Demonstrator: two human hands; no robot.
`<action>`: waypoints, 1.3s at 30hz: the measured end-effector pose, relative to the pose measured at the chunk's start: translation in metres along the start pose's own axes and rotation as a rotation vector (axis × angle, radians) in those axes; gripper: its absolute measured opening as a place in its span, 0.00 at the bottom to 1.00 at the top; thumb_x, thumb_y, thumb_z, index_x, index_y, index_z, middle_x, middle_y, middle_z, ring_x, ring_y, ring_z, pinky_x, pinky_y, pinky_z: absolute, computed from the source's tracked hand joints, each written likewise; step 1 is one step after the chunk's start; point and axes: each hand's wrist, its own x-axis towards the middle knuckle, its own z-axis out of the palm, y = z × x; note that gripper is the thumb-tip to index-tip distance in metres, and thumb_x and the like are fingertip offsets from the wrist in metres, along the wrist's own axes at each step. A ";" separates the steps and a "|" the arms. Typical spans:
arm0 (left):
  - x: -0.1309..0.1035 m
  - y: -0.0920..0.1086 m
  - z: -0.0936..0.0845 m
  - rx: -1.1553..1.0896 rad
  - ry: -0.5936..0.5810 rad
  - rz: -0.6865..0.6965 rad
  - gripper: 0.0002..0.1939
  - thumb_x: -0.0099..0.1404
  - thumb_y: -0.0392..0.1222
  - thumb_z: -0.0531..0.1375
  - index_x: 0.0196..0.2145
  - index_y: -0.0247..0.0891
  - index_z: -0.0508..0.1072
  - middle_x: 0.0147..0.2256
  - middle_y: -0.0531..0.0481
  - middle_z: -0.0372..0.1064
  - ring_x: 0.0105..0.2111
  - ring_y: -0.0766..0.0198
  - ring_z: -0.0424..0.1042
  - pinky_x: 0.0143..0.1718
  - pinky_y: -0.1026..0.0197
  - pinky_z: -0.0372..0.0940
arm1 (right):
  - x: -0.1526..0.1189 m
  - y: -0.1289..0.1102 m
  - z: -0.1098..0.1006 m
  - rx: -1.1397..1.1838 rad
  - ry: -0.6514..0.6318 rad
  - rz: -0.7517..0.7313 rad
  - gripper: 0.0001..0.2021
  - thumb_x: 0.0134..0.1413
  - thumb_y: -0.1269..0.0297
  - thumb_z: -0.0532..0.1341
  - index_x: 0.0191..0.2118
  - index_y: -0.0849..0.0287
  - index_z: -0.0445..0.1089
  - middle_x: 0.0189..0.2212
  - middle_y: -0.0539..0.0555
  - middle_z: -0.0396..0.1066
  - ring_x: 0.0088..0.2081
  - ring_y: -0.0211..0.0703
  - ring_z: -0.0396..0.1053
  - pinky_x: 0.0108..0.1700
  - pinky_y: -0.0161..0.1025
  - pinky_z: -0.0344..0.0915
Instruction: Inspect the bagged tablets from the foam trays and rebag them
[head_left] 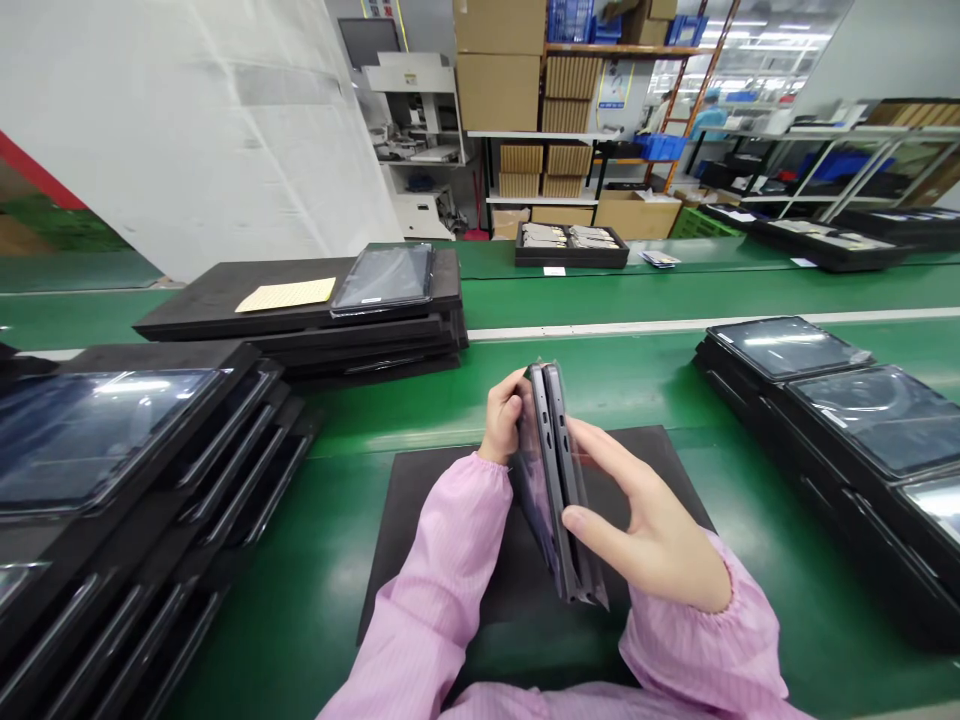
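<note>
Two thin dark tablets (556, 470) stand on edge, pressed together, with ports showing along their narrow sides. Clear plastic film wraps them and sticks out at the corners. My left hand (504, 415) is closed round their far left side, its thumb near the top. On the right, my right hand (637, 515) has its fingers against the outer face and its thumb at the near edge of the pair. Beneath them lies a black foam mat (450, 490); whether the lower corners touch it I cannot tell.
Stacked black foam trays with tablets (112, 430) stand at the left. Another stack (300, 300) behind carries a tablet (386, 275) and a yellow paper (286, 294). More trayed tablets (862, 410) line the right. A black box (571, 255) sits farther back on the green bench (345, 520).
</note>
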 end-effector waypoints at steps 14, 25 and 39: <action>-0.004 0.002 0.002 -0.008 -0.035 0.075 0.39 0.54 0.76 0.55 0.40 0.37 0.81 0.23 0.48 0.72 0.26 0.58 0.69 0.37 0.51 0.68 | -0.007 -0.002 -0.013 -0.129 -0.241 -0.116 0.51 0.53 0.66 0.67 0.74 0.55 0.34 0.73 0.58 0.42 0.71 0.59 0.46 0.70 0.54 0.52; -0.004 -0.001 0.003 -0.017 -0.049 0.083 0.38 0.54 0.75 0.56 0.39 0.36 0.82 0.24 0.47 0.73 0.26 0.59 0.69 0.35 0.54 0.67 | -0.004 -0.002 -0.020 -0.112 -0.385 -0.122 0.65 0.43 0.65 0.74 0.73 0.56 0.23 0.74 0.61 0.30 0.73 0.60 0.37 0.71 0.55 0.45; -0.007 -0.006 0.000 0.035 -0.023 0.155 0.35 0.58 0.74 0.55 0.37 0.38 0.80 0.26 0.47 0.73 0.28 0.58 0.71 0.34 0.55 0.66 | -0.006 -0.001 -0.014 0.051 -0.295 -0.053 0.48 0.60 0.42 0.61 0.74 0.59 0.36 0.73 0.62 0.40 0.72 0.58 0.42 0.70 0.52 0.50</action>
